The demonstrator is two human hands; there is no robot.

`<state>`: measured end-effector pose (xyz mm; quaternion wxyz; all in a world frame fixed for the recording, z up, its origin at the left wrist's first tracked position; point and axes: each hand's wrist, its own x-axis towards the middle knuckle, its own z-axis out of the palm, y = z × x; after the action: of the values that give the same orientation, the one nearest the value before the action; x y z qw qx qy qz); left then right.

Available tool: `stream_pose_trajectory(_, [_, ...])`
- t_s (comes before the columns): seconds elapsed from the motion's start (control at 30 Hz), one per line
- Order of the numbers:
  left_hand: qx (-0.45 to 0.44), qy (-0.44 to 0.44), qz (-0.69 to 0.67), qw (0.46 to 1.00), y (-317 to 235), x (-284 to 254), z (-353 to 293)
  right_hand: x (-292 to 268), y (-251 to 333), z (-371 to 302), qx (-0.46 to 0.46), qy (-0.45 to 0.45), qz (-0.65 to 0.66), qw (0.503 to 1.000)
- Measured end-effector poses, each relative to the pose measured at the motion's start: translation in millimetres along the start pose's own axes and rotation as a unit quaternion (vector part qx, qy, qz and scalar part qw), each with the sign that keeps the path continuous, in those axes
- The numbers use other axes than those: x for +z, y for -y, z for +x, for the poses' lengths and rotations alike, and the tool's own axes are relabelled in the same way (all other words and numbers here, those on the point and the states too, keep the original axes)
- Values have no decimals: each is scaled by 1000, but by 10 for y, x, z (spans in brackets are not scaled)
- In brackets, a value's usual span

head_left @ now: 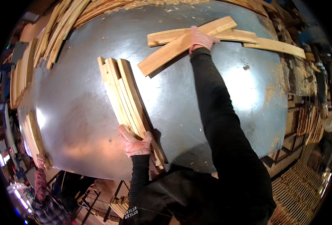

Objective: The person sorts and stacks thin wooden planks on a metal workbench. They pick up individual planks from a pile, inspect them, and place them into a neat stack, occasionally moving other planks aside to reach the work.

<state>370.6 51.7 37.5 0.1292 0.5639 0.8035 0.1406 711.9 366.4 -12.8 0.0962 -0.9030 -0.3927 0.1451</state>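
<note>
My left hand (135, 143), in a pinkish work glove, grips the near part of a bundle of wooden strips (117, 90), thumb on one side and fingers on the other. The strips lie side by side on the metal table (79, 123), their far ends uneven. Stretched far forward, my right hand (202, 39), gloved alike, is closed over the middle of a wooden board (166, 57) lying at a slant. That board crosses over a second board (162, 36). A third board (276, 46) touches the second one's right end and reaches toward the table's right edge.
At the far left are long wooden strips (62, 30) and a stack of boards (23, 71). A co-worker's gloved hand (41, 161) touches another stack (32, 135) at the left edge. Wood shavings (162, 3) line the far edge; piled slats (301, 187) stand at lower right.
</note>
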Motion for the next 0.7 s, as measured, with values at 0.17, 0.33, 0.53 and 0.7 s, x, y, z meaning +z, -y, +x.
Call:
stream_pose_trajectory(0.17, [13, -24, 49, 998, 533, -91, 35, 188, -289, -599, -47, 44, 531, 845])
stream_pose_trajectory(0.33, [-47, -28, 9, 998, 741, -150, 181, -200, -112, -1908, -141, 236, 49, 960])
stream_pose_trajectory(0.53, [-34, -3, -14, 999, 742, -252, 168, -279, 71, -2865, -194, 330, 27, 923])
stream_pose_trajectory(0.7, [-42, 33, -123, 991, 735, -398, 71, 398, 679, -3450, -336, 254, 6, 907])
